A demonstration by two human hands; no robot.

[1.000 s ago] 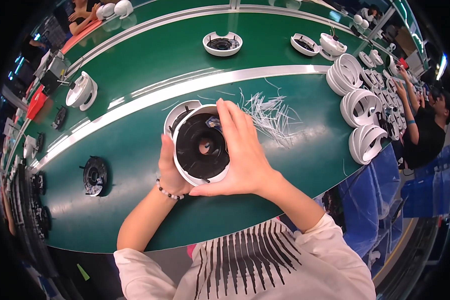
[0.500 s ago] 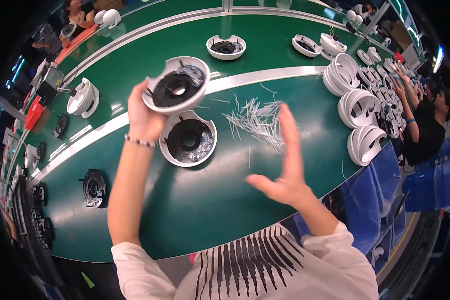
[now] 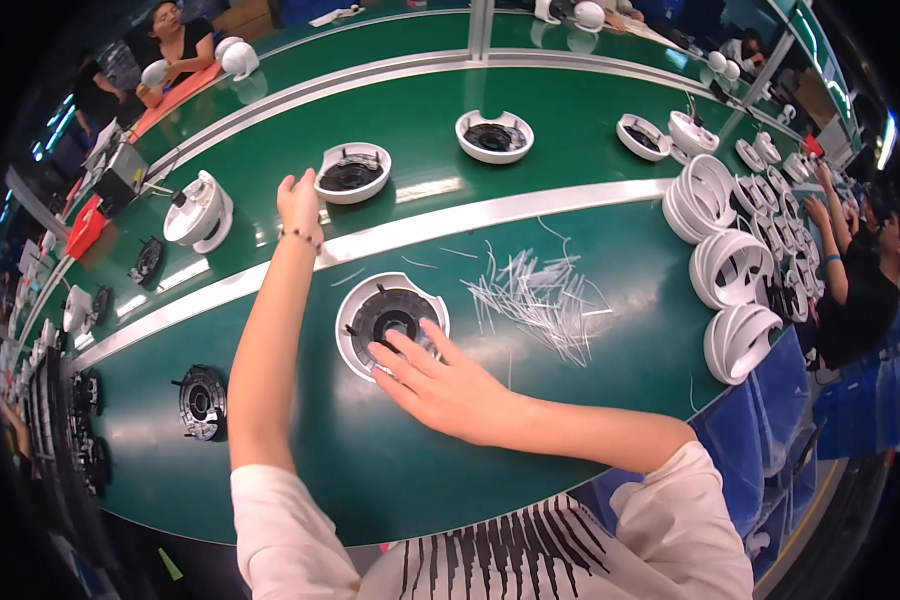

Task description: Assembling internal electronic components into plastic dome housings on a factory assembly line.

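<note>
Beyond the pale rail, my left hand (image 3: pixel 299 207) is beside a round white housing (image 3: pixel 372 188) with a black ring-shaped part inside. The housing rests upright on the green surface; the hand's fingers point away from me at its left edge, and whether they touch is hard to tell. On the near side, a second white housing (image 3: pixel 344 342) with a notched rim holds a black ring part (image 3: pixel 368 322). My right hand (image 3: pixel 450 392) reaches over its lower right side, fingers spread and covering part of the ring and rim.
A pile of thin white strips (image 3: pixel 537 303) lies right of the near housing. Stacks of white rings (image 3: pixel 727 270) line the right edge. A loose black ring part (image 3: pixel 202 402) sits at left. Another filled housing (image 3: pixel 494 150) stands farther back. Other people work beyond and at right.
My left hand has carried the raised housing away from me and set it down past the rail. My right hand has swung left and down onto the near housing. The view has shifted slightly.
</note>
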